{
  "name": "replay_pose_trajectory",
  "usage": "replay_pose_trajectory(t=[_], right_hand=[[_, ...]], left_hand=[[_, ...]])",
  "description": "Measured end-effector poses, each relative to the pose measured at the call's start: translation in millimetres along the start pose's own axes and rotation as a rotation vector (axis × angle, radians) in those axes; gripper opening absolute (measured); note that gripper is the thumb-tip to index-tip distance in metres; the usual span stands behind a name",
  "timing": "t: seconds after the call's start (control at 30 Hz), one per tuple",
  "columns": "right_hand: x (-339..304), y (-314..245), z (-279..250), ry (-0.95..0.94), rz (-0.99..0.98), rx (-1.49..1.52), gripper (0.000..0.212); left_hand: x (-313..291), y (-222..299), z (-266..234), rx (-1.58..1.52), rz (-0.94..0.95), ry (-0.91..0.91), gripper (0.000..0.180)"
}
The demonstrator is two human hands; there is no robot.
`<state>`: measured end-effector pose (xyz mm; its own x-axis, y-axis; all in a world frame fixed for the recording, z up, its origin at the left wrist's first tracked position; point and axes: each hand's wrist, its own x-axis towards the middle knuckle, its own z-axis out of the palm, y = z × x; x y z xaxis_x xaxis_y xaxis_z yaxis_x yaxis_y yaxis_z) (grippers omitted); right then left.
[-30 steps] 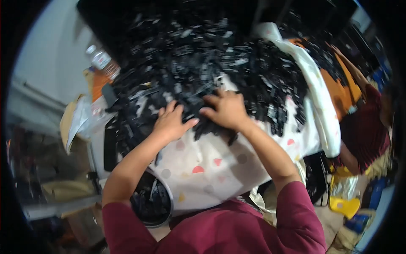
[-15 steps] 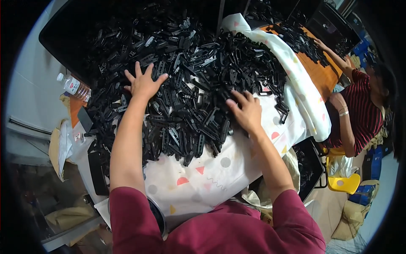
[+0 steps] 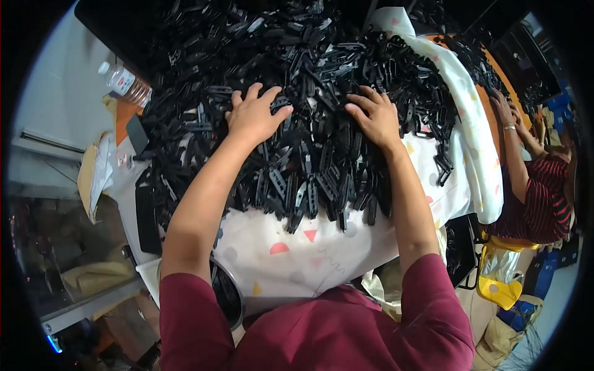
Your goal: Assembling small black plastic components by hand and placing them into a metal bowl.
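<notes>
A wide heap of long, narrow black plastic pieces (image 3: 315,185), clip-like in shape, spreads over a white cloth (image 3: 297,260) printed with coloured shapes. My left hand (image 3: 255,117) rests palm down on the heap left of centre, its fingers apart. Right of it, my right hand (image 3: 376,120) lies on the pieces too, fingers spread and slightly bent, the thumb pointing toward the left hand. Neither hand grips a piece that I can see. Whatever lies under the palms is hidden.
A clear plastic bottle (image 3: 127,83) stands at the far left. At the right, a rolled cloth edge (image 3: 476,167) borders the heap. Beyond it a person in a striped shirt (image 3: 538,191) handles similar pieces at an orange-brown table. A round-rimmed container (image 3: 232,297) sits below my left forearm.
My left hand has moved right across the heap. My right hand has moved farther away from me, onto the pieces. The co-worker's hands have come closer together.
</notes>
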<state>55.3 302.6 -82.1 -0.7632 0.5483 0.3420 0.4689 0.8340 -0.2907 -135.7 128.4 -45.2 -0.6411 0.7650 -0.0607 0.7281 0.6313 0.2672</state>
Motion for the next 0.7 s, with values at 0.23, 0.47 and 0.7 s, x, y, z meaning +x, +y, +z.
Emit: replay_pose_trajectory(t=[0.23, 0.47, 0.7], right_hand=[[-34.1, -32.0, 2.0, -0.014, 0.112, 0.361, 0.033], [-57.2, -68.7, 3.2, -0.028, 0.132, 0.519, 0.034], [-74.9, -60.2, -40.6, -0.062, -0.008, 0.417, 0.032]], left_hand=[[-51.3, -10.6, 12.4, -0.089, 0.091, 0.08, 0.044], [-94.2, -5.0, 6.1, -0.114, 0.172, 0.053, 0.041], [-134.2, -10.2, -1.6, 0.164, 0.311, 0.298, 0.035]])
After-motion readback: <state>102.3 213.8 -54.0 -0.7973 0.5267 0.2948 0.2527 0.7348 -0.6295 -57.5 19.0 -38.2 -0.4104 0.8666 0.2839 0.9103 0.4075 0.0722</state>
